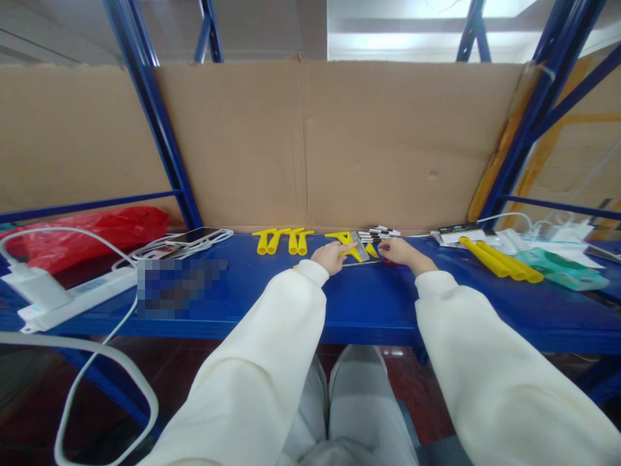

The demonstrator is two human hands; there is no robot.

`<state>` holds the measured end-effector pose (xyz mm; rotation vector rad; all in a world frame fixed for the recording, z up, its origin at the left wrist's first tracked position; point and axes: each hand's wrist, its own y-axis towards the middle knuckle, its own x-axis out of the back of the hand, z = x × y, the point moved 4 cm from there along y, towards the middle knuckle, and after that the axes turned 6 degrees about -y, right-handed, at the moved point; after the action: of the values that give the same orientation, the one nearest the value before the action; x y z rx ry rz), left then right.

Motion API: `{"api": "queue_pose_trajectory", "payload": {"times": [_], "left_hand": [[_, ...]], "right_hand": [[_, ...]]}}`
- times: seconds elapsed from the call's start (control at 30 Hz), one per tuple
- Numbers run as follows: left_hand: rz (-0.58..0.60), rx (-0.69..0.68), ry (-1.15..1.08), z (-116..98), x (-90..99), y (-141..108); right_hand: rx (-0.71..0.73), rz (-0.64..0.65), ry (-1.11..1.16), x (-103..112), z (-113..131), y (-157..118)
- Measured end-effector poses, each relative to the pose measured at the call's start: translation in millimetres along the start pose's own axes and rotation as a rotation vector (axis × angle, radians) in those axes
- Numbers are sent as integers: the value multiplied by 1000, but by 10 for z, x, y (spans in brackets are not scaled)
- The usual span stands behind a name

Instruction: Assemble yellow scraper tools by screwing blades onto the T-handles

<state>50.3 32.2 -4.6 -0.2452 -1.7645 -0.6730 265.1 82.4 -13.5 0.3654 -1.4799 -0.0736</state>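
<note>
Near the back of the blue table, my left hand point(330, 256) is closed on a yellow tool handle point(347, 249). A flat grey metal piece point(359, 247) lies against that handle, between my hands. My right hand point(398, 251) is just to the right, its fingertips pinched together by a small yellow piece point(371, 250); what they hold, if anything, is too small to make out. Behind my hands lie several black-and-white items point(381, 233). Another yellow part point(336, 235) sits behind my left hand. Several yellow T-shaped tools point(273, 242) stand in a row to the left.
At the left are a white power strip point(92, 294), cables, a phone point(196, 235) and a red plastic bag point(97, 236). Yellow tubes point(499, 259) and a green packet point(563, 268) lie at the right. A cardboard sheet point(339, 142) walls the back, between blue posts.
</note>
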Motion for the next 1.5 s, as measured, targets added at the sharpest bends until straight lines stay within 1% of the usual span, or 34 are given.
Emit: {"api": "queue_pose_trajectory", "payload": {"times": [0.07,0.2,0.33,0.5,0.63,0.87,1.1,1.17,1.3,1.5], "left_hand": [[0,1,3,0,0,2],[2,1,7,7,-2,6],[9,-18,5,11,-11,9],[6,-20,1,9,-12,8],[2,-15,-10,10,-14,7],[-16,-11,-21,24,-24,11],[4,-16,-30,21,-19,15],[5,-18,-32,21,-18,17],[6,-19,-36,24,-20,21],[-12,-15,-64,40,-37,34]], "right_hand": [[35,21,-9,-53,54,36],[-38,68,-74,-97,96,54],[-53,123,-144,-99,167,13],[-102,154,-169,-61,251,-47],[-120,154,-174,-31,276,-54],[-105,143,-237,-13,288,-47],[-223,125,-179,16,235,-82],[-258,103,-139,30,194,-87],[-315,11,-7,90,94,-82],[-427,-259,205,232,-103,-74]]}}
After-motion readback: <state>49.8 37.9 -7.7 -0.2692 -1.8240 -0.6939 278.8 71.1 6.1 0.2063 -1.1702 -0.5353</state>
